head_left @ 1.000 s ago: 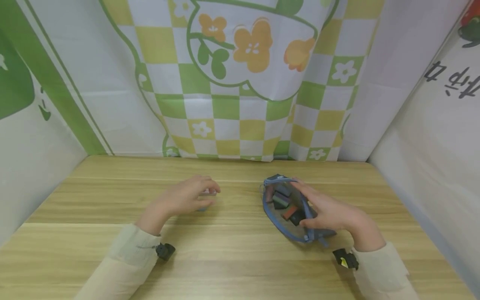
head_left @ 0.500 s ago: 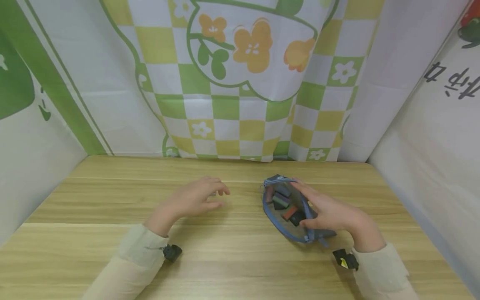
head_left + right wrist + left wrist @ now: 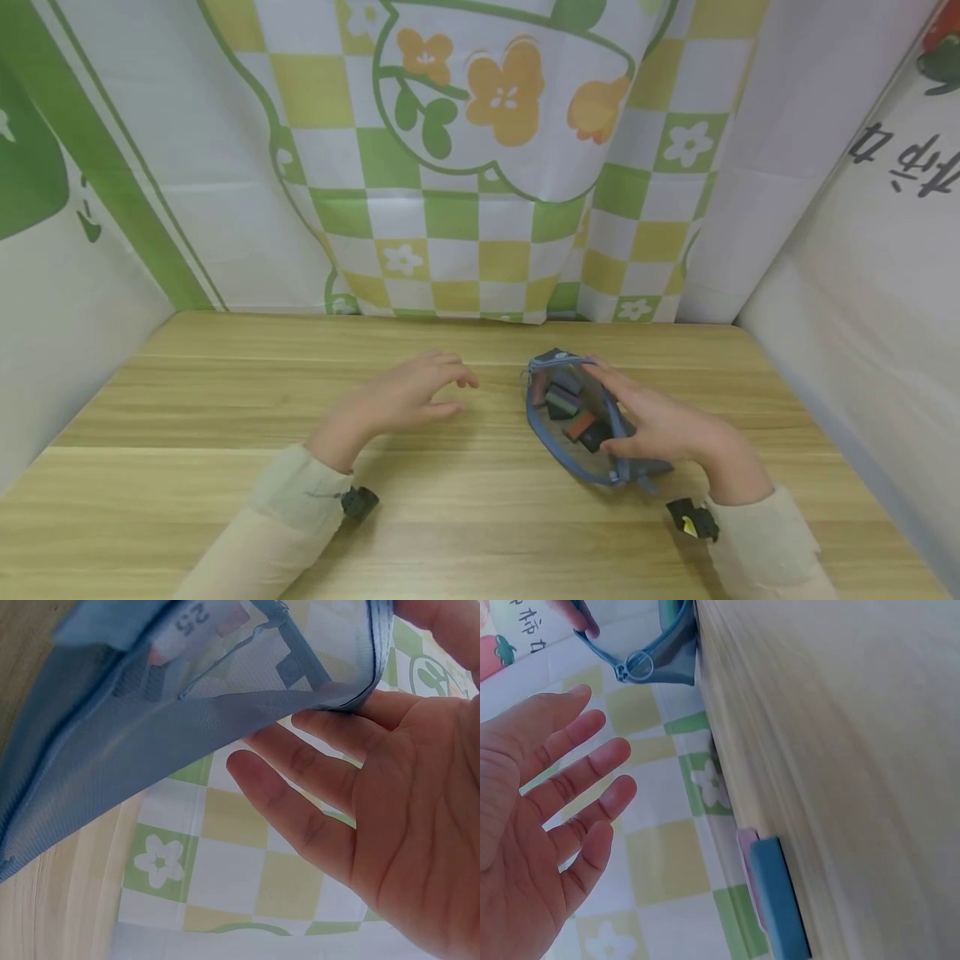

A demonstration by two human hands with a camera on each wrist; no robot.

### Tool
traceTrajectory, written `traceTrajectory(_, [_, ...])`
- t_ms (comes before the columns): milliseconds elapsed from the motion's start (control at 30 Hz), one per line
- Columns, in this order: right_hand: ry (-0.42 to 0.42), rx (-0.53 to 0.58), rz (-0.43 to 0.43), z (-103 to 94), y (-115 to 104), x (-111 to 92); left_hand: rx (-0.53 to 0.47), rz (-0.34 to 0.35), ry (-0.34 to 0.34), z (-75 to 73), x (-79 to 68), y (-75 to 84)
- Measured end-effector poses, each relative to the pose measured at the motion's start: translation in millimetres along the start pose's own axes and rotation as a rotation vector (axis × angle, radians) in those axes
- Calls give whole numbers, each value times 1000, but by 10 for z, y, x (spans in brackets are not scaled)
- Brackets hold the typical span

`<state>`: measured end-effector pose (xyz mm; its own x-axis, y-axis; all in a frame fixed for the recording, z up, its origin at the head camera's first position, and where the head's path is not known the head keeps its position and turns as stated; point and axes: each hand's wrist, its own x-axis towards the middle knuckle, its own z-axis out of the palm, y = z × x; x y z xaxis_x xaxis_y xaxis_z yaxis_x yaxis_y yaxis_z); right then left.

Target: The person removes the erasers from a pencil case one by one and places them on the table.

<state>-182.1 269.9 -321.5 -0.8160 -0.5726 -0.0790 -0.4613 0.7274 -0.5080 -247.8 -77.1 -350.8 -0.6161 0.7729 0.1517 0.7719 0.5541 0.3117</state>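
My left hand [image 3: 405, 400] hovers above the table left of centre, fingers loosely spread and holding nothing. In the left wrist view, a blue block-like piece [image 3: 778, 896] and a pink piece [image 3: 750, 862] lie side by side on the table; the left hand hides them in the head view. My right hand [image 3: 667, 425] holds the side of a blue mesh zip pouch [image 3: 558, 458], thumb and fingers spread at its open mouth. Inside the pouch sit several small pieces, among them an orange one [image 3: 581, 426], a black one [image 3: 597, 436] and a green one [image 3: 562, 401].
The wooden table [image 3: 465, 533] ends at a green and yellow checked curtain [image 3: 480, 217]. White cloth walls [image 3: 862, 333] stand on both sides. A key ring [image 3: 639, 666] hangs at the pouch's corner.
My left hand has moved to the right over the table, toward the pouch, away from where the small pieces showed under it. The right hand and pouch stay in place.
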Motion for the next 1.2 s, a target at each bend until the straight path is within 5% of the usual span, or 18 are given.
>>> traceTrajectory(733, [17, 16, 1, -11, -8, -13, 7, 145, 0, 96, 327, 309])
traceTrajectory(1200, [9, 29, -10, -11, -9, 13, 6, 161, -9, 190, 442, 390])
